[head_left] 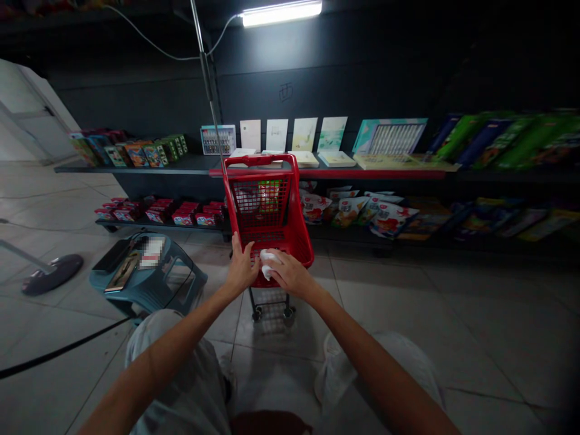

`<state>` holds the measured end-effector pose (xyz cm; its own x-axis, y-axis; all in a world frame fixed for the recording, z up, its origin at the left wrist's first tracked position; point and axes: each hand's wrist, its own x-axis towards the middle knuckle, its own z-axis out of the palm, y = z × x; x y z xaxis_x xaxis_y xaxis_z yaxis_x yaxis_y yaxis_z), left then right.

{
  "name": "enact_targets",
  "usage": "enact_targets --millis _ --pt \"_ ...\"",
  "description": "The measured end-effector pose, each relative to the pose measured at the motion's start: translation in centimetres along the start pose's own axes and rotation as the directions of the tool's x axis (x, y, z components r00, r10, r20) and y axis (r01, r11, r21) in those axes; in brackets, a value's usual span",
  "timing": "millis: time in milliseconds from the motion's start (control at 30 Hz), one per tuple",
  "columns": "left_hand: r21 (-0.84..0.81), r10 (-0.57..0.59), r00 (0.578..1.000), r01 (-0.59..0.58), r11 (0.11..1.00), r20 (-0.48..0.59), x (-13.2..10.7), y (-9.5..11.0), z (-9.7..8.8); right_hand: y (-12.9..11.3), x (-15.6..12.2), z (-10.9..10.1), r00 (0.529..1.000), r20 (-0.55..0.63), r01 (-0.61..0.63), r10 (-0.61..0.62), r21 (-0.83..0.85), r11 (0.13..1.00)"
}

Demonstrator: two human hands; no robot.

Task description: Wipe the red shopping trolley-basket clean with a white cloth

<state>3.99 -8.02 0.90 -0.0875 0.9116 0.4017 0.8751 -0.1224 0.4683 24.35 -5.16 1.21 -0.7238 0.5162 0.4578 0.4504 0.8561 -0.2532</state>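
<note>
Apparently bunched for grip, a white cloth (268, 260) is filling the right hand (292, 276) at the near edge of the red cart (299, 234), left hand (241, 267) spreading open alongside.

A lit tube lamp (281, 13) shines at top centre against a dark wall (362, 84). Shelves (194, 162) cross the middle; a blue stool (154, 281) stands lower left on the grey tiled floor (385, 296).
</note>
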Motion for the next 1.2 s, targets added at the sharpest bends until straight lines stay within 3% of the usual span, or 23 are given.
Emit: enact_targets --millis 100,200,400,567,667,900,1200 --pt "0.139 0.131 0.991 -0.127 0.982 -0.022 -0.1 0.0 -0.4 0.8 -0.7 -0.7 1.000 -0.006 0.015 -0.015 -0.024 1.000" --pt "0.168 0.246 0.965 -0.258 0.951 0.093 -0.2 -0.5 -0.3 2.2 -1.9 -1.9 0.999 -0.039 -0.009 0.008 -0.032 0.999" --pt "0.147 0.320 0.935 -0.342 0.928 0.155 0.1 -1.5 -0.4 5.2 -4.2 -4.3 0.987 -0.138 -0.094 0.083 -0.074 0.993" --pt "0.104 0.410 0.884 -0.440 0.892 0.224 0.5 -1.8 -1.1 4.3 -4.2 -3.5 0.984 -0.154 -0.110 0.094 -0.102 0.989" --pt "0.131 0.416 0.874 -0.456 0.880 0.251 0.7 -2.0 -1.0 2.8 -3.4 -2.1 0.986 -0.152 -0.087 0.076 -0.070 0.994" --pt "0.224 0.363 0.894 -0.422 0.879 0.261 0.8 -1.5 -0.4 0.2 -1.0 0.1 0.988 -0.157 -0.008 0.008 0.003 1.000" --pt "0.301 0.291 0.913 -0.373 0.878 0.285 0.9 -1.4 -0.5 0.1 -0.1 0.5 0.992 -0.107 -0.060 0.061 0.012 0.998"
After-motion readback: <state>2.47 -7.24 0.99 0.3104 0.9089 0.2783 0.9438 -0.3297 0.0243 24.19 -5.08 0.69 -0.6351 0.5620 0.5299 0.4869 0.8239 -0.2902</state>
